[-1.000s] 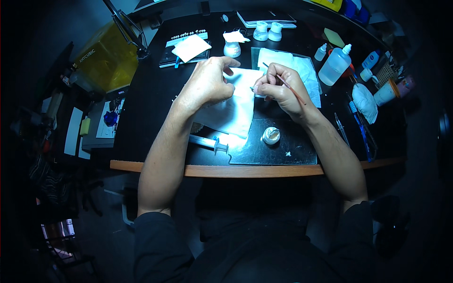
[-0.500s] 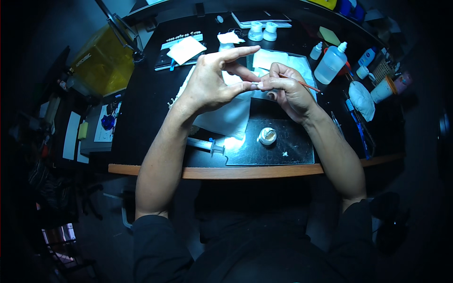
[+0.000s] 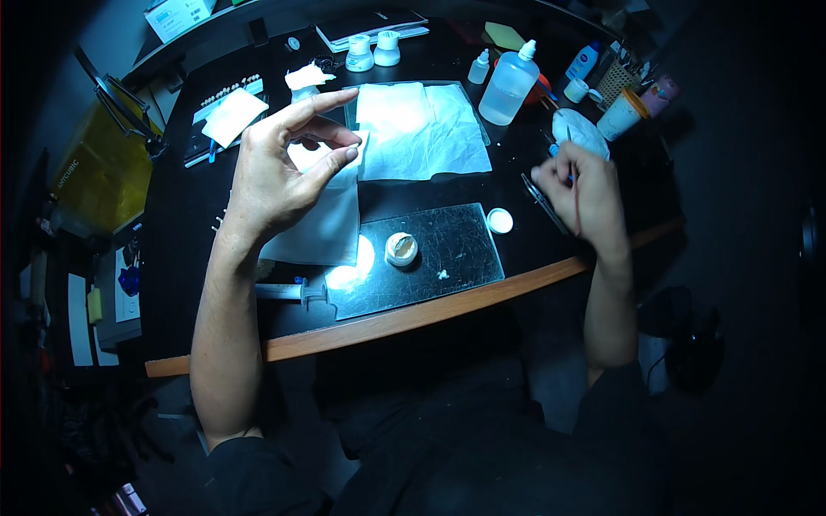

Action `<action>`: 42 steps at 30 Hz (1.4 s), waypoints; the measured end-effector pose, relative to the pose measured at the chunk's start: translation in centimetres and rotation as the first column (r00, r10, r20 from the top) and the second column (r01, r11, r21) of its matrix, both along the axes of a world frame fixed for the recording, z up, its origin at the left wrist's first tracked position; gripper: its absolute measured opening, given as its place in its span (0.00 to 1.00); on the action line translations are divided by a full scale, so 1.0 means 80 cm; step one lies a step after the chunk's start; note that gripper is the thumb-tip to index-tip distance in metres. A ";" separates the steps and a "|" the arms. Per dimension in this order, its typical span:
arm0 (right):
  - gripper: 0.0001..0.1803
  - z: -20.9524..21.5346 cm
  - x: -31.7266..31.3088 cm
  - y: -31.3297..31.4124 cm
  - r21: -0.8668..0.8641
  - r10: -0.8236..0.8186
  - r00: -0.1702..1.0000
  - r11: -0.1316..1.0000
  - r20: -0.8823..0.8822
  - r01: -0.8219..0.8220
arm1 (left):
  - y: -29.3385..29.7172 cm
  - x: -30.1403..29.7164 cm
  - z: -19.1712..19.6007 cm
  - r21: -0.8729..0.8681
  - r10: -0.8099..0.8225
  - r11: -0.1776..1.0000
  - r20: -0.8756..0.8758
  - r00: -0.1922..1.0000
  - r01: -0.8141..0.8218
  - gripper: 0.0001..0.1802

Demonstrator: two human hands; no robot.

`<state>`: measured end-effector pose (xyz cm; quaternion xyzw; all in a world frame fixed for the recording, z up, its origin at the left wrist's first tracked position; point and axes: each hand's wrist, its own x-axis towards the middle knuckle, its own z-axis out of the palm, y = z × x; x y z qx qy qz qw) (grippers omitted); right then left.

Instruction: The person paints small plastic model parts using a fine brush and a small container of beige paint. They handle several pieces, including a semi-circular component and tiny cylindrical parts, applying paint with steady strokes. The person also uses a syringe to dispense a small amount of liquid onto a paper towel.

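Observation:
My left hand (image 3: pixel 280 176) is raised over the left part of the desk. Its thumb and a finger pinch together at the tips, on something too small to make out, while the forefinger stretches out above. To the right, my right hand (image 3: pixel 592 196) is closed round a thin brush with a reddish handle (image 3: pixel 577 213). That hand hovers beside a pair of metal tweezers (image 3: pixel 544 205) lying on the desk. Between my arms, a small open jar (image 3: pixel 401 249) of pale material sits on a scratched glass slab (image 3: pixel 460 236). A white lid (image 3: pixel 499 221) lies at the slab's right.
White tissue (image 3: pixel 422 129) covers the middle. A syringe (image 3: pixel 288 292) lies near the wooden desk edge (image 3: pixel 413 318). Farther right stand a clear squeeze bottle (image 3: pixel 509 90), a cup with an orange rim (image 3: pixel 623 114) and a white wad (image 3: pixel 581 133). Two small jars (image 3: pixel 373 52) stand at the back.
My right hand has left the left fingertips and moved right with the brush, toward the tweezers. My left hand keeps its pinch. The view has swung right, uncovering the tissue and the white lid.

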<state>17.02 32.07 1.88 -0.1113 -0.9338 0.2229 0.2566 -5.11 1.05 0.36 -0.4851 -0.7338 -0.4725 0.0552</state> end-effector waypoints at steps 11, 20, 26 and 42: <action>0.16 -0.048 0.036 -0.003 -0.023 -0.153 0.988 0.988 -0.007 0.152 | 0.007 0.016 0.007 0.165 -0.216 0.973 0.389 0.896 0.163 0.35; 0.08 -0.062 0.029 0.011 0.037 -0.044 0.991 0.998 -0.124 0.049 | 0.011 0.014 -0.001 0.180 -0.224 0.969 0.376 0.899 0.166 0.35; 0.05 -0.017 -0.023 -0.025 -0.299 0.156 0.969 0.931 -0.190 -0.209 | 0.015 0.014 -0.008 0.223 -0.274 0.954 0.388 0.880 0.198 0.29; 0.09 0.002 -0.119 -0.087 -0.027 0.465 0.865 0.878 -0.191 -0.478 | 0.021 0.021 -0.009 0.264 -0.202 0.963 0.577 0.791 0.054 0.07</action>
